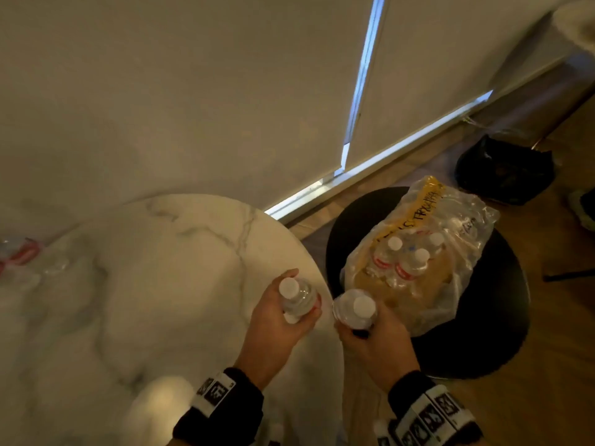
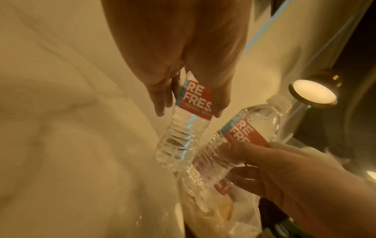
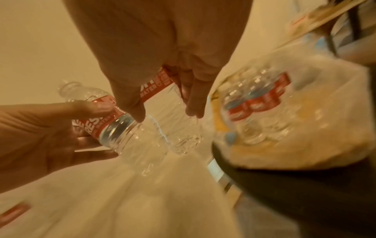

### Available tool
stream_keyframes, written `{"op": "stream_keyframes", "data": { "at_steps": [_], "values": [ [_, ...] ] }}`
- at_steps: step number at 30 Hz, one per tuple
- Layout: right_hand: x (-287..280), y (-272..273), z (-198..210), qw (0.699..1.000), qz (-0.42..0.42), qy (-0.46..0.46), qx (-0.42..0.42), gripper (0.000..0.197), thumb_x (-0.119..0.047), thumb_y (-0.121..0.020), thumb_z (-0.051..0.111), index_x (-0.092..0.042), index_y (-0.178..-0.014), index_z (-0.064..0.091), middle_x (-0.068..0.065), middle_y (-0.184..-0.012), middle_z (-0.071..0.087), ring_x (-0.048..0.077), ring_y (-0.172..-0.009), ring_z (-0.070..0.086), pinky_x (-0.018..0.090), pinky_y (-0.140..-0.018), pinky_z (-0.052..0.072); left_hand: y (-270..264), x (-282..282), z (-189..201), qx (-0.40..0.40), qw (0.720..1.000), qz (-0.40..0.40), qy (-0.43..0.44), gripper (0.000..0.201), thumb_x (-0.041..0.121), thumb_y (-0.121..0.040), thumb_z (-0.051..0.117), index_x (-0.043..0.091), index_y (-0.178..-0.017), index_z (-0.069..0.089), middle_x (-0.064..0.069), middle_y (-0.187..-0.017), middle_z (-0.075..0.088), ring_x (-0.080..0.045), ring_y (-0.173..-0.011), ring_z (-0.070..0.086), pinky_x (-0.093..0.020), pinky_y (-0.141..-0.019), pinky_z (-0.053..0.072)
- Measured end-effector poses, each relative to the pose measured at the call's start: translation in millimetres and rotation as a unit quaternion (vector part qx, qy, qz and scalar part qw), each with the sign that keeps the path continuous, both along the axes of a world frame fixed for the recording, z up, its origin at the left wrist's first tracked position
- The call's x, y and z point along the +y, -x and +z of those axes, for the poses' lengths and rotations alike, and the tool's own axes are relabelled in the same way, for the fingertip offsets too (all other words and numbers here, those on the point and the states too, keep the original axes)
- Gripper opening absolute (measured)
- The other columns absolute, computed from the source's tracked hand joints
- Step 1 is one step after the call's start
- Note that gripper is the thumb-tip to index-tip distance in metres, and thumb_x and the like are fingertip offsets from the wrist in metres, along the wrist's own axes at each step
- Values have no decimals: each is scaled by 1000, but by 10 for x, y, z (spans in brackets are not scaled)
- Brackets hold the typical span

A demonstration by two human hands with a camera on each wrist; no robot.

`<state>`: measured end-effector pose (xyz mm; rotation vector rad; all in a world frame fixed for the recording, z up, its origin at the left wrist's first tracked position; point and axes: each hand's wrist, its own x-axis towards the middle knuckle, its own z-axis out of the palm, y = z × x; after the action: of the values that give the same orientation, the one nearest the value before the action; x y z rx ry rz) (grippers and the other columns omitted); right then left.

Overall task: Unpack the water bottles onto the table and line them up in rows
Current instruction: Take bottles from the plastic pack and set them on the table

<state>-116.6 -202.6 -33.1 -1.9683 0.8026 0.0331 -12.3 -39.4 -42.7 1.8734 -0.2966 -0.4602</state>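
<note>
Over the right edge of the round marble table (image 1: 154,272), my left hand (image 1: 301,305) grips a clear water bottle (image 1: 288,288) with a white cap and red label. Right beside it, my right hand (image 1: 357,321) grips a second bottle (image 1: 363,305) above the gap between table and stool. In the left wrist view my left hand (image 2: 189,113) holds its bottle (image 2: 181,136) by the label. In the right wrist view my right hand (image 3: 165,115) pinches its bottle (image 3: 183,136) the same way. The torn plastic pack (image 1: 450,226) still holds several bottles (image 1: 413,262). Blurred bottles (image 1: 19,255) stand at the table's far left.
The pack sits on a round black stool (image 1: 483,333) just right of the table. A black bag (image 1: 505,169) lies on the wooden floor behind it. A pale wall and window blind close off the far side.
</note>
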Motion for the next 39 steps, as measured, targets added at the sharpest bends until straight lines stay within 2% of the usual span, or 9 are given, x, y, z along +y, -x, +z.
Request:
{"op": "stream_keyframes", "data": {
  "at_steps": [7, 13, 20, 24, 28, 30, 33, 36, 39],
  "values": [
    [1748, -362, -240, 984, 175, -18, 7, 47, -49, -70, 77, -43, -111, 54, -15, -105, 70, 11, -96, 67, 35, -86, 59, 314, 2030, 13, 17, 988, 139, -63, 49, 26, -76, 85, 28, -117, 57, 7, -108, 70, -11, -100, 68, -46, -87, 59],
    [3024, -747, -416, 973, 228, -24, 14, 54, -47, -71, 77, -27, -117, 58, -3, -111, 70, 20, -102, 67, 40, -90, 58, 262, 3275, -83, -9, 968, 222, -116, 52, 23, -76, 84, 32, -116, 52, 10, -110, 68, -9, -102, 66, -43, -90, 57],
    [3606, -902, -458, 974, 225, -3, 39, 64, -38, -75, 81, -18, -129, 52, 6, -128, 63, 28, -116, 62, 42, -99, 53, 93, 3694, -244, 1, 977, 196, -84, 60, 29, -76, 84, 33, -123, 48, 15, -113, 65, 1, -104, 63, -28, -88, 54],
    [3409, -703, -401, 962, 254, 14, 93, 84, -45, -74, 81, -21, -143, 39, 4, -142, 53, 25, -127, 54, 39, -107, 47, 215, 3795, -323, 82, 974, 179, -113, 81, 19, -66, 91, 17, -135, 48, 6, -119, 67, -10, -103, 67, -33, -94, 52],
    [2829, -272, -367, 969, 208, 12, 134, 68, -53, -83, 70, -28, -139, 43, -3, -133, 56, 19, -119, 57, 36, -101, 51, 586, 3840, -431, 122, 945, 128, -273, 52, 29, -79, 82, 10, -123, 62, -11, -116, 71, -31, -106, 66, -39, -94, 51],
    [2455, -43, -324, 981, 146, 6, 125, 54, -51, -86, 69, -28, -131, 49, -5, -122, 61, 16, -108, 61, 33, -92, 54, 730, 3719, -426, 122, 947, 105, -278, 37, 34, -77, 81, 16, -108, 70, -9, -102, 76, -27, -89, 70, -35, -86, 54],
    [1810, 254, -273, 992, 39, -10, 116, 39, -45, -88, 69, -26, -119, 57, -2, -109, 66, 14, -94, 66, 34, -85, 58, 865, 3253, -330, 121, 958, 14, -261, 22, 41, -70, 74, 44, -91, 70, 11, -79, 74, -6, -68, 67, -5, -65, 49],
    [1129, 433, -246, 991, -47, 1, 128, 38, -47, -88, 69, -21, -115, 63, -1, -104, 70, 15, -92, 65, 30, -82, 53, 845, 2577, -350, 77, 972, -59, -214, 65, 23, -76, 83, 79, -77, 50, 44, -80, 61, 15, -74, 64, 4, -65, 44],
    [429, 461, -271, 985, -117, 15, 129, 42, -49, -88, 68, -16, -114, 67, 1, -103, 71, 19, -95, 65, 30, -83, 50, 754, 1761, -320, 43, 966, -147, -209, 38, 31, -79, 80, 64, -74, 63, 38, -90, 62, 10, -75, 65, -3, -66, 46]
  ]
}}
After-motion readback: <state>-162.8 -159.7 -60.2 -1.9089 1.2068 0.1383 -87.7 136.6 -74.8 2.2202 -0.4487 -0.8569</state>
